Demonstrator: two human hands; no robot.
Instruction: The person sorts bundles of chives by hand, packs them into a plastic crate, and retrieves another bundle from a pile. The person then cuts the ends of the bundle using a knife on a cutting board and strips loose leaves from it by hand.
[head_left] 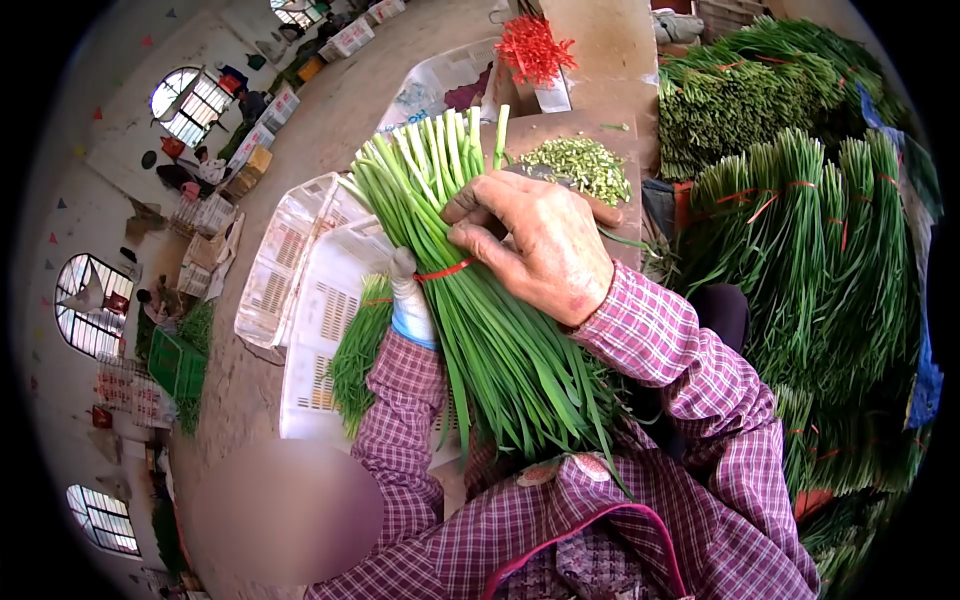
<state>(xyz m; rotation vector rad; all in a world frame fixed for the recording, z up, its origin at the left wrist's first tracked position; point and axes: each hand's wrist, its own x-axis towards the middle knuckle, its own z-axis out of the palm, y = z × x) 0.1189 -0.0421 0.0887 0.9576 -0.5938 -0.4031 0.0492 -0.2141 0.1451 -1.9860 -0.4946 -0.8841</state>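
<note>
A large bunch of garlic chives (500, 330), bound with a red tie (443, 270), slants in front of my chest, pale cut ends up. My left hand (408, 290), in a grey and white covering with a blue edge, supports it from the left; most of its fingers are hidden behind the leaves. Against the upper stalks is my right hand (540, 240), bare, its thumb and curled fingers closed on the stalks just above the tie. One stalk stands out at the top. Beyond my right hand, chopped pale stalk ends (578, 168) lie on a brown board (625, 150).
White plastic crates (312, 330) stand at left, with another tied bunch (362, 330) in one. Red ties (537, 50) hang at the top. Stacked chive bunches (790, 240) fill the right side. Other people (205, 168) sit among crates along the far wall.
</note>
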